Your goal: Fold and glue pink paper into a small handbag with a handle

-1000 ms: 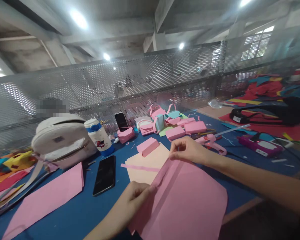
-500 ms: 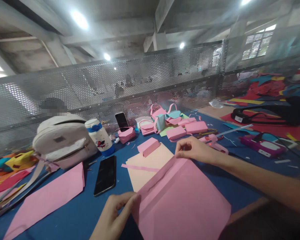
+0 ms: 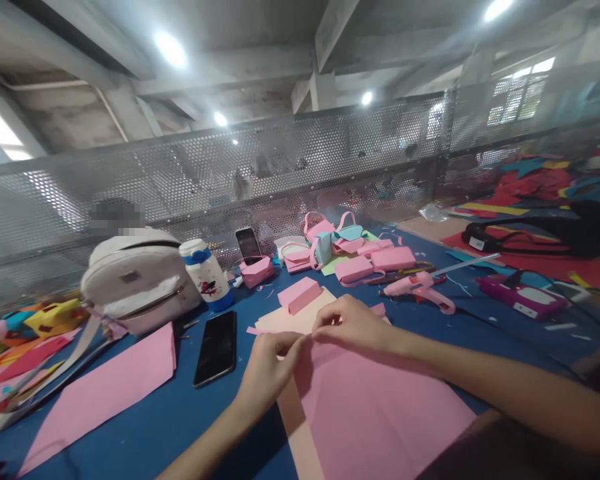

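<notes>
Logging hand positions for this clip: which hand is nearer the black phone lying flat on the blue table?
Left. The left hand pinches the pink sheet just right of the black phone; the right hand is farther right.

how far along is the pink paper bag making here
Done: several small pink handled bags stand by the mesh fence, with folded pink boxes in front of them. In hand: the left hand and right hand pinch the far edge of a pink sheet, which otherwise lies flat. Left: that sheet is not shaped yet, a second pink sheet lies untouched at the left, and the glue gun lies unused.
</notes>
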{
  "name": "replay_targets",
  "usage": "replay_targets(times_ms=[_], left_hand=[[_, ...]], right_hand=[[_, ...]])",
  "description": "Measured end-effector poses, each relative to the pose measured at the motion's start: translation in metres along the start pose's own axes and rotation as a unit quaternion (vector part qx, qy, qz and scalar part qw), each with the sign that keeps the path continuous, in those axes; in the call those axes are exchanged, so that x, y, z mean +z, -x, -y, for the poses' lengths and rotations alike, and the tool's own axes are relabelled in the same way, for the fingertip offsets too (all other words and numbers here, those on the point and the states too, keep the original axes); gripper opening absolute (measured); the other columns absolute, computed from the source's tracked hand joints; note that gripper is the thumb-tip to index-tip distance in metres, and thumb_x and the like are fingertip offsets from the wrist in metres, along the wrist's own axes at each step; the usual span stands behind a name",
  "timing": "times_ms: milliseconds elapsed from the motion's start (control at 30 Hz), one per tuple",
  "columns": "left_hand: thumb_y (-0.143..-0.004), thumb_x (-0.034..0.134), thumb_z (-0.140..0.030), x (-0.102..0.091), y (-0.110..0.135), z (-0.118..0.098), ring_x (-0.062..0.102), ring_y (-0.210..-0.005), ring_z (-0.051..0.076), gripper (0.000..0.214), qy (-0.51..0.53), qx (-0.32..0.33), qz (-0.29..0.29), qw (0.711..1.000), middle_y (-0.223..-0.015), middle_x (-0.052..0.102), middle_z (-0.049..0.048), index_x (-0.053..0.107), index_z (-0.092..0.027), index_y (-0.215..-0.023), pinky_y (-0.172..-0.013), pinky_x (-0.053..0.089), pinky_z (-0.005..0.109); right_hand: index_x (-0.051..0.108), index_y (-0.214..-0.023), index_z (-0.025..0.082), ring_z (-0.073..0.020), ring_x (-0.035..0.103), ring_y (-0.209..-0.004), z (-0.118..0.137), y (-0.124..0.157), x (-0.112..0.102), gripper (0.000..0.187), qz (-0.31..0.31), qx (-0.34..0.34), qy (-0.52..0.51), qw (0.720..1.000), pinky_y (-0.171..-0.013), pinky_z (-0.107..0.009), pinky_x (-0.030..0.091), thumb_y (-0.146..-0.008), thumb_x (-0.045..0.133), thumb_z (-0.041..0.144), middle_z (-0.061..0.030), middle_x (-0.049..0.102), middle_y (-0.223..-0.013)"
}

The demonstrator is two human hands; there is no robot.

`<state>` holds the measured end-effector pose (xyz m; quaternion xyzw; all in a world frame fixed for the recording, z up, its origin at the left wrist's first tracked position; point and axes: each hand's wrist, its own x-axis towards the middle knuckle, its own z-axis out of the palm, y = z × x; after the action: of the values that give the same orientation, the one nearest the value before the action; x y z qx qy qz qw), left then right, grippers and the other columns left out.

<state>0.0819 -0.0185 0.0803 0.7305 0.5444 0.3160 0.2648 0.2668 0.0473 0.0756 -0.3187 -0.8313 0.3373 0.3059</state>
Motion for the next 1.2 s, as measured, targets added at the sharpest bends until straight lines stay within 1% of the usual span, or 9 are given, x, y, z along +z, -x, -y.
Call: replay_targets(times_ms=[100, 200, 333, 433, 633, 833, 1067, 1133, 1200], left_hand=[[-0.088, 0.043, -0.043, -0.009, 0.003, 0.003, 0.024, -0.059, 0.011, 0.042, -0.002, 0.005, 0.006, 1.0, -0.061, 0.024, -0.0031, 0.032, -0.019, -0.055, -0.052, 0.02, 0.025], [-0.09, 0.043, -0.044, -0.02, 0.012, 0.008, 0.022, -0.059, 0.012, 0.043, 0.0, 0.005, 0.017, 1.0, -0.062, 0.022, -0.0033, 0.03, -0.02, -0.056, -0.053, 0.019, 0.025], [-0.092, 0.042, -0.045, -0.031, 0.023, 0.008, 0.019, -0.061, 0.012, 0.044, 0.01, -0.018, 0.034, 0.999, -0.064, 0.019, -0.0031, 0.026, -0.021, -0.058, -0.053, 0.016, 0.027], [-0.092, 0.041, -0.047, -0.036, 0.028, 0.005, 0.019, -0.061, 0.012, 0.045, 0.019, -0.03, 0.049, 0.998, -0.064, 0.019, -0.003, 0.026, -0.021, -0.058, -0.054, 0.016, 0.028], [-0.092, 0.041, -0.047, -0.038, 0.034, 0.005, 0.019, -0.06, 0.012, 0.046, 0.031, -0.044, 0.058, 0.997, -0.063, 0.019, -0.0033, 0.025, -0.021, -0.058, -0.053, 0.016, 0.028], [-0.093, 0.041, -0.049, -0.037, 0.036, 0.011, 0.019, -0.062, 0.013, 0.046, 0.026, -0.057, 0.067, 0.996, -0.065, 0.019, -0.0027, 0.027, -0.02, -0.059, -0.054, 0.016, 0.028], [-0.092, 0.041, -0.047, -0.031, 0.03, 0.005, 0.02, -0.061, 0.012, 0.045, 0.035, -0.049, 0.081, 0.995, -0.064, 0.019, -0.0027, 0.028, -0.02, -0.059, -0.053, 0.017, 0.027], [-0.092, 0.042, -0.047, -0.033, 0.03, 0.004, 0.02, -0.06, 0.012, 0.047, 0.034, -0.047, 0.072, 0.996, -0.063, 0.019, -0.0029, 0.03, -0.02, -0.056, -0.053, 0.017, 0.027], [-0.091, 0.045, -0.047, -0.038, 0.032, 0.007, 0.022, -0.058, 0.012, 0.049, 0.031, -0.051, 0.045, 0.997, -0.059, 0.023, -0.0032, 0.037, -0.018, -0.052, -0.051, 0.019, 0.026]], right_hand=[[0.075, -0.069, 0.016, -0.0132, 0.059, -0.065, -0.009, 0.002, -0.011, 0.013, 0.005, 0.009, -0.015, 1.0, -0.058, -0.022, 0.036, -0.077, 0.064, 0.021, -0.0003, 0.071, -0.068], [0.074, -0.068, 0.015, -0.0131, 0.057, -0.062, -0.012, 0.011, -0.025, 0.014, 0.012, 0.026, -0.01, 1.0, -0.058, -0.022, 0.036, -0.075, 0.065, 0.022, -0.0005, 0.07, -0.066], [0.074, -0.068, 0.014, -0.0138, 0.055, -0.062, -0.007, 0.027, -0.04, 0.016, 0.024, 0.053, -0.008, 0.998, -0.058, -0.023, 0.036, -0.076, 0.065, 0.025, -0.0007, 0.068, -0.063], [0.073, -0.067, 0.015, -0.0146, 0.054, -0.065, -0.004, 0.035, -0.046, 0.016, 0.029, 0.053, 0.007, 0.998, -0.061, -0.025, 0.036, -0.077, 0.064, 0.024, -0.0008, 0.069, -0.066], [0.07, -0.069, 0.017, -0.0154, 0.055, -0.066, -0.01, 0.048, -0.054, 0.017, 0.027, 0.057, 0.02, 0.998, -0.064, -0.025, 0.037, -0.08, 0.061, 0.026, 0.0004, 0.067, -0.065], [0.065, -0.068, 0.018, -0.0164, 0.056, -0.071, -0.015, 0.057, -0.066, 0.019, 0.024, 0.089, 0.045, 0.995, -0.067, -0.026, 0.037, -0.083, 0.059, 0.03, 0.0002, 0.067, -0.073], [0.06, -0.071, 0.019, -0.0168, 0.054, -0.071, -0.032, 0.067, -0.076, 0.031, 0.021, 0.058, 0.029, 0.998, -0.067, -0.028, 0.04, -0.089, 0.055, 0.044, -0.0013, 0.064, -0.075], [0.06, -0.071, 0.019, -0.017, 0.053, -0.069, -0.037, 0.072, -0.082, 0.033, 0.013, 0.058, 0.027, 0.998, -0.068, -0.029, 0.041, -0.089, 0.055, 0.046, -0.0017, 0.063, -0.075], [0.06, -0.07, 0.02, -0.0186, 0.055, -0.069, -0.042, 0.077, -0.091, 0.034, -0.01, 0.064, 0.021, 0.998, -0.069, -0.03, 0.042, -0.089, 0.056, 0.048, -0.0028, 0.063, -0.073]])
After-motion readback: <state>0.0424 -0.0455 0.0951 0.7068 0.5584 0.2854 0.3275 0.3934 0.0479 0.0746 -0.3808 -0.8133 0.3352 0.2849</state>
